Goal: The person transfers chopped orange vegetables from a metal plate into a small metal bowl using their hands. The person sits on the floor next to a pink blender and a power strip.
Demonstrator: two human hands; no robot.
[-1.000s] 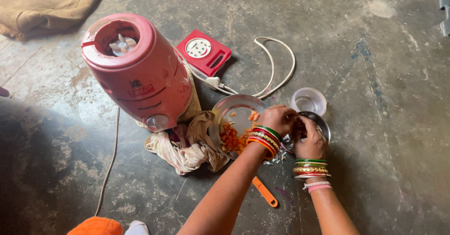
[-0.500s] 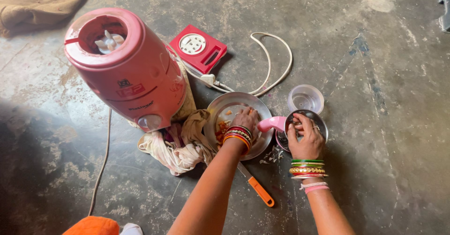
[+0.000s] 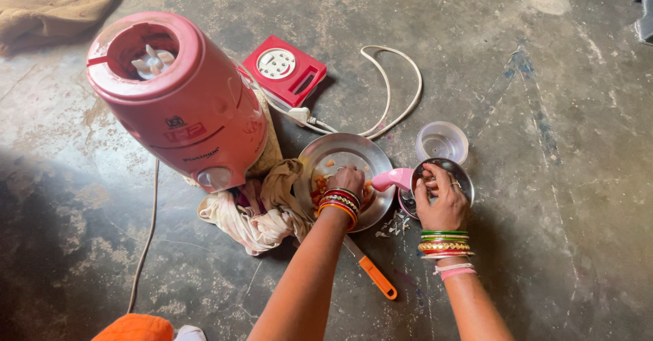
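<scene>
Under the left hand [image 3: 348, 180] lie chopped vegetables [image 3: 320, 186] (touching).

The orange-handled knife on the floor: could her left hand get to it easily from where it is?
Probably yes. The knife lies bare on the floor just beside her left forearm, nothing on top, though the left hand is in the steel plate.

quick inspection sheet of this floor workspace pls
surface: stained grey concrete floor
job's things: steel plate of chopped vegetables; steel grinder jar with pink handle
clutter: pink mixer base, rag, orange-handled knife, clear lid
grippers: left hand in plate; right hand on jar rim
cables: white cord, red socket box
surroundings: brown sacking
</scene>
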